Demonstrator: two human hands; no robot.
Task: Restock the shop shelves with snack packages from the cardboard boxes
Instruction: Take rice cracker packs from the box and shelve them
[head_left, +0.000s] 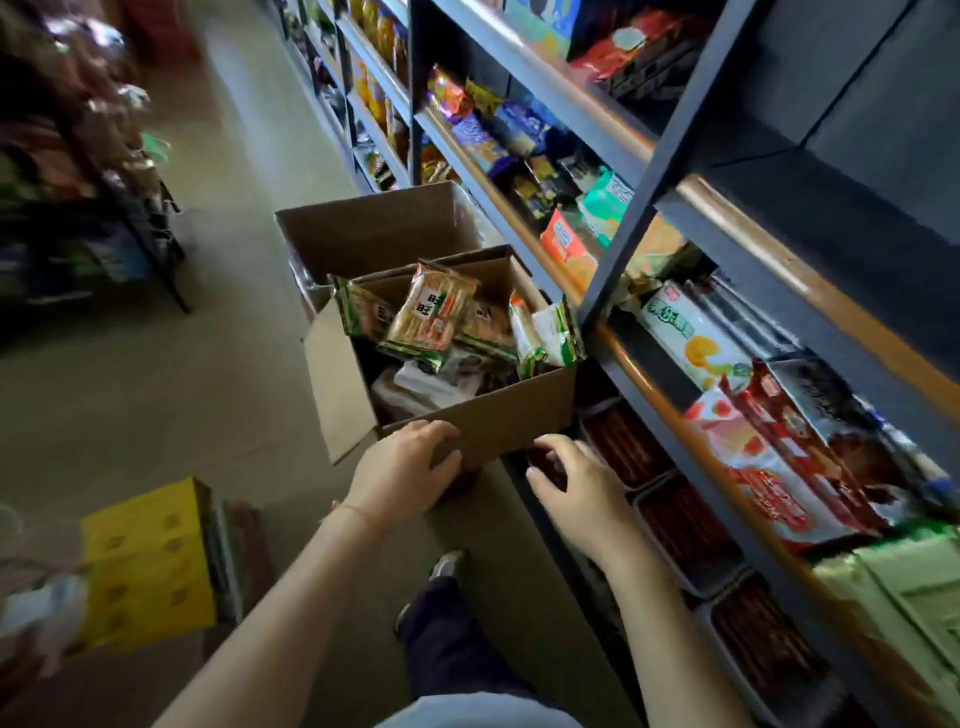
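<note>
An open cardboard box (519, 410) stands on the floor beside the shelving, filled with green and orange snack packages (431, 317). My left hand (400, 467) lies on the box's near wall, fingers curved over its lower edge. Just right of the box, my right hand (571, 478) hovers with loosely curled fingers and holds nothing. A second, larger cardboard box (374, 228) stands open right behind the first; its contents are hidden. The dark shelves (670, 140) on the right carry many snack packs.
A yellow carton (150, 561) sits on the floor at the lower left. A display rack (104, 208) with goods stands across the aisle at left. Trays of dark red packs (628, 441) fill the lowest shelf. My foot (447, 564) is under my arms.
</note>
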